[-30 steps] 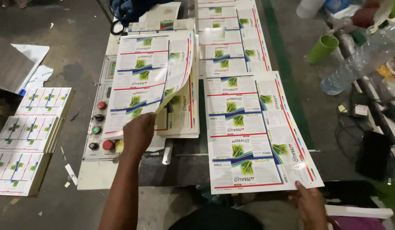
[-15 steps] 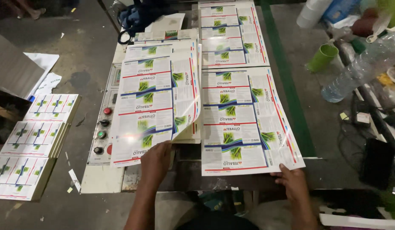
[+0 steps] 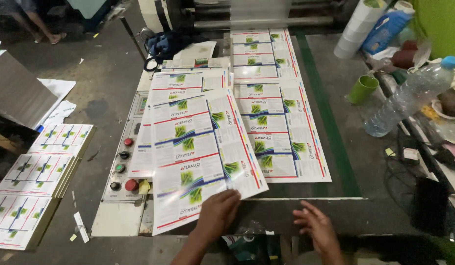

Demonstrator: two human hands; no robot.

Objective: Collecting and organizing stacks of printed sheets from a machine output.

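From the head camera, the left hand [image 3: 218, 212] pinches the near edge of a glossy printed sheet [image 3: 198, 157] lifted over the stack beside the control panel [image 3: 122, 162], the right hand [image 3: 319, 229] hovers released, and more sheets [image 3: 281, 132] on the machine bed look left to gather.

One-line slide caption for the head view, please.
Left hand grips a glossy printed sheet over the stack; right hand hovers empty.

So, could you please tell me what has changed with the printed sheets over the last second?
The left hand has laid its lifted glossy sheet down flatter onto the left stack, grip at its near edge. The right hand has let go of the right-hand sheet and rests open on the table edge. The floor stacks are unchanged.
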